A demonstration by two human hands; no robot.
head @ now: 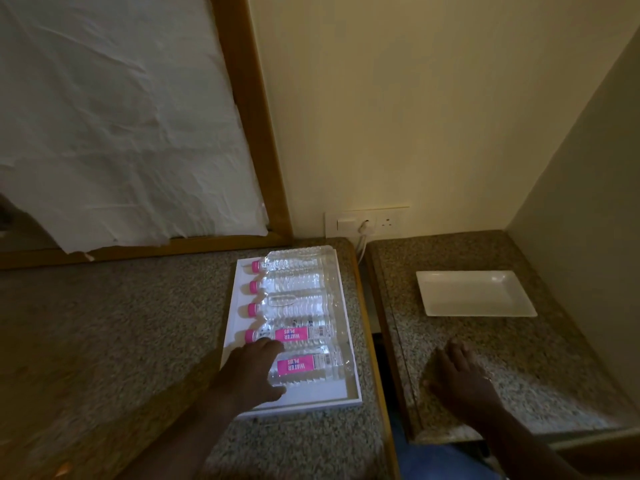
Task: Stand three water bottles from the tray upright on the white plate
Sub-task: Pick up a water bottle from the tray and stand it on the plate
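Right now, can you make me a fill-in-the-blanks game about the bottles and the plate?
1. The tray holds ___ bottles, all lying down.
2. The bottle caps are ___ in colour.
3. The plate has ___ bottles on it.
4. The ___ hand is on the nearest bottle; the other hand is over the counter.

Missing words: five; pink; no; left

"WATER PLUS" on bottle labels (pixel 293 334)
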